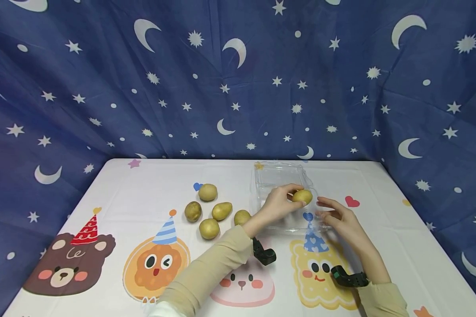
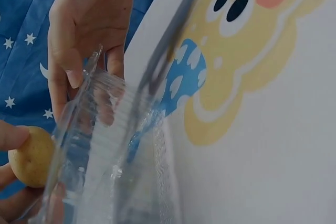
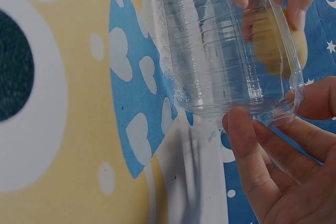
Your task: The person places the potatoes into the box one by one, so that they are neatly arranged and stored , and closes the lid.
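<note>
My left hand [image 1: 278, 203] holds a yellow-brown potato [image 1: 302, 197] between thumb and fingers, over a clear plastic clamshell box [image 1: 279, 175]. The box lies with its lid folded back toward the curtain. At the box's right side, my right hand [image 1: 341, 216] pinches the edge between thumb and fingers. The right wrist view shows fingertips [image 3: 241, 124] against the clear ribbed wall near a corner, and the potato appears through the plastic. In the left wrist view the potato [image 2: 32, 157] is beside the box's rim.
Several loose potatoes [image 1: 209, 229] lie left of the box, one of them [image 1: 242, 217] close to my left wrist. The white tablecloth [image 1: 151, 189] carries cartoon prints. A blue curtain [image 1: 238, 88] with moons and stars stands along the table's back edge.
</note>
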